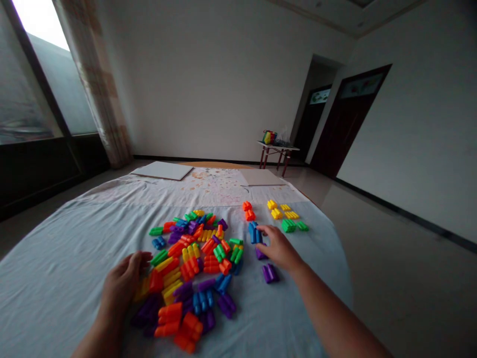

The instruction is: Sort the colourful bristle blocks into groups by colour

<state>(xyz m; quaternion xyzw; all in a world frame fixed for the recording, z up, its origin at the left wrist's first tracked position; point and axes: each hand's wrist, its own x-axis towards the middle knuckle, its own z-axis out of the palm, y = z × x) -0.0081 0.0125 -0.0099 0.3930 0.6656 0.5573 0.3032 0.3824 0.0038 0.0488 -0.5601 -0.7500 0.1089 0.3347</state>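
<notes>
A heap of plastic building blocks [189,267] in orange, yellow, green, blue and purple lies mid-table, each block made of joined tubes. My left hand [122,281] rests at the heap's left edge beside a green block [159,257], fingers loosely bent and apart, with nothing visible in them. To the right of the heap, the thumb and forefinger of my right hand [280,247] grip a blue block [254,232] by its right side. Under that hand is a partly covered purple block [261,252]. Another purple block [270,273] lies nearer me.
Behind my right hand lie orange blocks [249,215], yellow blocks [276,214] and green blocks [288,225], grouped by colour. A white board [164,170] and a second pale board [261,177] lie at the cloth-covered table's far end. A small side table [278,146] stands beyond.
</notes>
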